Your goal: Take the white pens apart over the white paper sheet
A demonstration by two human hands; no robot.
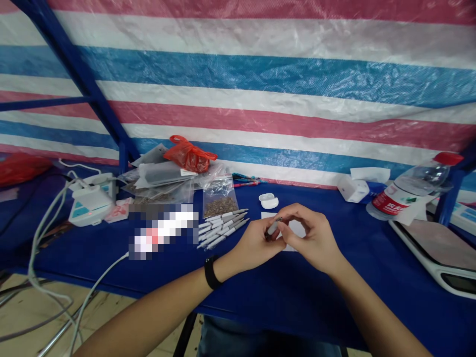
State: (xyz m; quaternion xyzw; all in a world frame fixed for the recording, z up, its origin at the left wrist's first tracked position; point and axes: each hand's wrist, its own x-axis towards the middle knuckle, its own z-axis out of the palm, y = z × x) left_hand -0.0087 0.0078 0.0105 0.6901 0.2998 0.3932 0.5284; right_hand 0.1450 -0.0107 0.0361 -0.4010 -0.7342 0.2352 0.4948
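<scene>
A short grey-white pen point(274, 226) with a shiny metal end is held between both hands, over a white sheet of paper point(296, 229) on the blue table. My left hand point(256, 244) wraps round its lower part, so much of it is hidden. The thumb and fingers of my right hand point(314, 238) close on its upper end. Left of my hands lies a pile of white and silver pens point(223, 228). Just behind the paper sits an open white earbud case point(268, 201).
At the back left, a red plastic bag point(191, 154) rests on clear bags, near a bag of brown bits point(220, 204). A bottle point(403, 196), tissue pack point(353, 189) and scale point(439, 243) stand at right. White cables point(37, 248) hang at left by a power strip point(91, 204).
</scene>
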